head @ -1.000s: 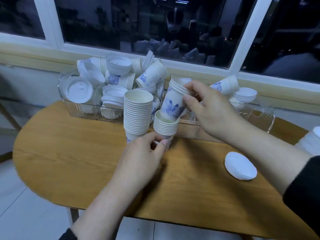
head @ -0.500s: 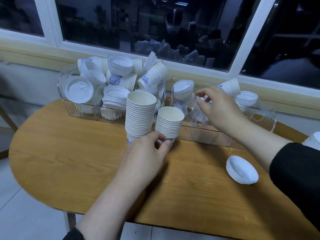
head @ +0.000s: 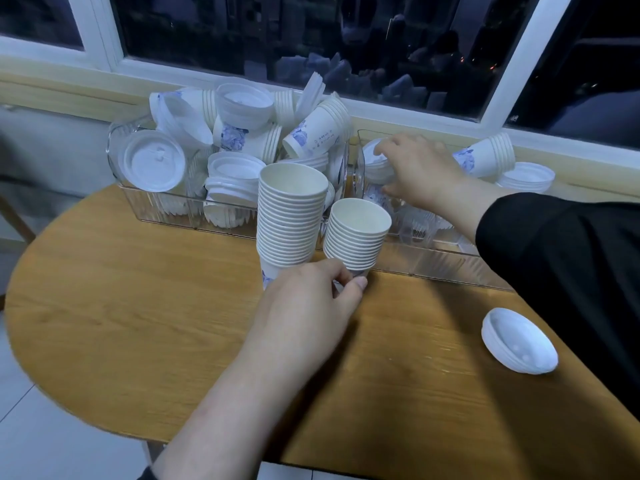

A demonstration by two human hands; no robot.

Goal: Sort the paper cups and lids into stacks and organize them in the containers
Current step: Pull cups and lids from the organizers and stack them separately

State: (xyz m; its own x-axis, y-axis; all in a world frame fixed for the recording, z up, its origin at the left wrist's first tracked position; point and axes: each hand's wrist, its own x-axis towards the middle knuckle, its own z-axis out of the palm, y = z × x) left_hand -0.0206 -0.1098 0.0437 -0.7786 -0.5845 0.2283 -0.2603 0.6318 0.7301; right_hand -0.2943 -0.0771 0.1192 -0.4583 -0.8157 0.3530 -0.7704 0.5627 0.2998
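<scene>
Presently listed: 1 round wooden table (head: 138, 306) set against a windowsill, bearing 2 clear plastic containers side by side. Left container (head: 145, 202): heaped full with loose paper cups (head: 311, 133) printed in blue, lying tilted, mixed with white lids (head: 150, 161), some nested. Right container (head: 443, 261): holds far less, with a few cups lying on their sides (head: 485, 154) and a small pile of lids (head: 526, 176) at its far end. On the table just in front of the containers, 2 upright stacks of nested cups stand close beside each other: tall stack (head: 291, 216) on the left, short stack (head: 356, 233) on the right. Left hand (head: 308, 313): thumb and fingers curled round the base of the short stack, gripping it. Right hand (head: 422, 171): reaches into the right container, fingers curled over a stack of lids on a cup (head: 375, 164), holding it. Near the right table edge, well apart from the stacks, 1 small pile of white lids (head: 519, 344) lies flat.
</scene>
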